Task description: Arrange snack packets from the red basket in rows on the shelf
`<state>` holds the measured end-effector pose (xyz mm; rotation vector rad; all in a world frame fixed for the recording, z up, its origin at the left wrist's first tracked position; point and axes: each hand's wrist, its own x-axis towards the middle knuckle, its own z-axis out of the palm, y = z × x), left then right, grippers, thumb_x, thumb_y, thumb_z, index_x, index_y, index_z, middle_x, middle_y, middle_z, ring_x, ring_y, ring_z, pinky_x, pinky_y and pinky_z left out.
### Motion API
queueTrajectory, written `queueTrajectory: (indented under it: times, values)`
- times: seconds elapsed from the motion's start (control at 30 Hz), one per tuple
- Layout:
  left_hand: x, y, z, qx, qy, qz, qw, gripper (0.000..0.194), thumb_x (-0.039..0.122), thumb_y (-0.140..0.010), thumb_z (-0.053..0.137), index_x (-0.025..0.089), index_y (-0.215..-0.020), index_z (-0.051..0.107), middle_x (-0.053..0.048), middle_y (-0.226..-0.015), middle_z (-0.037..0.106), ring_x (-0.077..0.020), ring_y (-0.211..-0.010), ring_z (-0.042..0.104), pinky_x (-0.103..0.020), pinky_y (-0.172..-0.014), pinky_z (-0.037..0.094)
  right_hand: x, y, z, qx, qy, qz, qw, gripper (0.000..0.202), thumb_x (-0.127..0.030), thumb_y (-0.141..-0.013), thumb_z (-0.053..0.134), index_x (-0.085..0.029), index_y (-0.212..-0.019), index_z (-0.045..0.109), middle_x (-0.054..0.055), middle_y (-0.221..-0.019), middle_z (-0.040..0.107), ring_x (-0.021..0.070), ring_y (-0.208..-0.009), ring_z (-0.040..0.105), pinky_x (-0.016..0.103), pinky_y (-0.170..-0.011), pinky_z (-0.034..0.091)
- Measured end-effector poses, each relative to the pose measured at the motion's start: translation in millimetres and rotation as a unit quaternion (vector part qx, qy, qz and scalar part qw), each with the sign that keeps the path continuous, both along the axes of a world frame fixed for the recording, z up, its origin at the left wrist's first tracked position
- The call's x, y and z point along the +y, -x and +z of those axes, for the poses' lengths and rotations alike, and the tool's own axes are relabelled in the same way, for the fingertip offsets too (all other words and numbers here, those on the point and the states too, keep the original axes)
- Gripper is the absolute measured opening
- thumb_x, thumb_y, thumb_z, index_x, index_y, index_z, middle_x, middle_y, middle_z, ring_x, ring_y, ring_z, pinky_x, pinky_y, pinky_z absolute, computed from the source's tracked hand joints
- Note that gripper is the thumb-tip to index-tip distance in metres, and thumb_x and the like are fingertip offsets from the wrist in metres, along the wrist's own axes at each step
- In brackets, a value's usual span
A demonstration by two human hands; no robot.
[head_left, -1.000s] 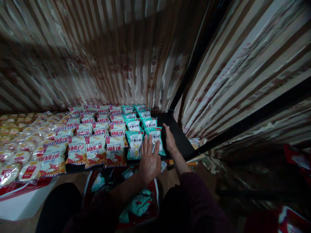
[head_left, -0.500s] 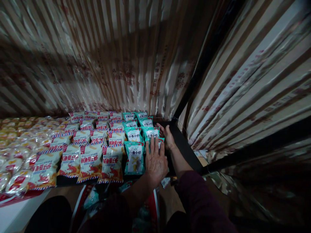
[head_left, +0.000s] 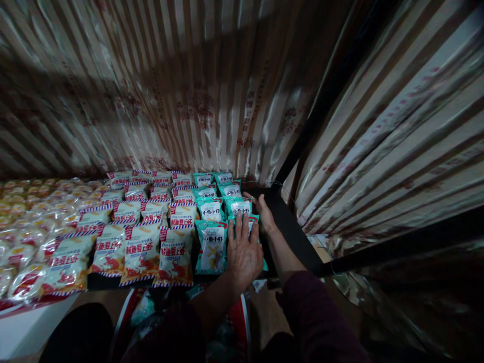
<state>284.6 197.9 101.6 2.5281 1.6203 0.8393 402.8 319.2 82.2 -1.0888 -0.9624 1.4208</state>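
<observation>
My left hand (head_left: 245, 254) lies palm down with fingers stretched over the front teal snack bag of the right column, covering most of it. My right hand (head_left: 264, 214) is open at the right side of that column, its fingertips near the bag (head_left: 240, 207) behind. To the left of my left hand stands another teal bag (head_left: 212, 247) at the front of its own column. Beside the teal bags, several rows of white and orange snack bags (head_left: 176, 254) lean back on the black shelf (head_left: 295, 232).
Round wrapped snacks (head_left: 28, 280) fill the left end of the shelf. Striped plastic sheeting (head_left: 170, 85) hangs behind and to the right. A black post (head_left: 302, 136) rises at the back right corner. Below the shelf is a red box (head_left: 242, 322) with teal bags.
Both hands keep almost the same place at the right column of teal bags. The view has shifted slightly, and more of the front bag's right edge shows beside my left hand.
</observation>
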Motion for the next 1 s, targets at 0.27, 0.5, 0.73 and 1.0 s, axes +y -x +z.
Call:
queueTrajectory:
  times: [0.27,0.5,0.73,1.0]
  values:
    - [-0.6,1.7,-3.5,0.005,-0.01,0.0,1.0,0.058,0.035,-0.088,0.048,0.017,-0.142,0.036,-0.014,-0.157,0.019,-0.0316,-0.146,0.009,-0.055,-0.116,0.019,-18.7,-8.1,-6.5,0.012,-0.01,-0.087,0.996,0.07,-0.073,-0.083,0.032,-0.024,-0.123,0.06,0.006,-0.13,0.061,0.0288,-0.123,0.053,0.05,-0.104,0.039]
    - [-17.7,6.8,1.6,0.011,-0.015,-0.025,1.0,0.06,0.035,-0.087,0.049,0.015,-0.142,0.035,-0.014,-0.157,0.016,-0.0319,-0.146,0.008,-0.056,-0.116,0.019,-63.9,-4.4,1.1,0.011,-0.078,-0.174,0.982,0.061,-0.069,-0.083,0.039,-0.022,-0.107,0.069,0.007,-0.131,0.061,0.0265,-0.131,0.046,0.047,-0.113,0.027]
    - [-47.4,18.1,-2.4,0.022,-0.02,-0.051,0.998,0.056,0.031,-0.086,0.049,0.011,-0.138,0.041,-0.018,-0.156,0.019,-0.0334,-0.145,0.01,-0.055,-0.115,0.022,-114.3,11.6,-1.7,0.003,-0.104,-0.221,0.97,0.054,-0.063,-0.084,0.047,-0.02,-0.104,0.071,0.007,-0.124,0.066,0.0265,-0.125,0.052,0.046,-0.112,0.03]
    - [-98.3,49.6,-14.2,-0.004,-0.024,-0.082,0.996,0.047,0.024,-0.088,0.046,0.011,-0.133,0.047,-0.017,-0.152,0.031,-0.0311,-0.145,0.012,-0.051,-0.115,0.026,-170.2,41.3,-1.5,-0.068,-0.167,-0.283,0.942,0.044,-0.052,-0.088,0.046,-0.019,-0.1,0.072,0.01,-0.122,0.066,0.0262,-0.119,0.057,0.047,-0.106,0.037]
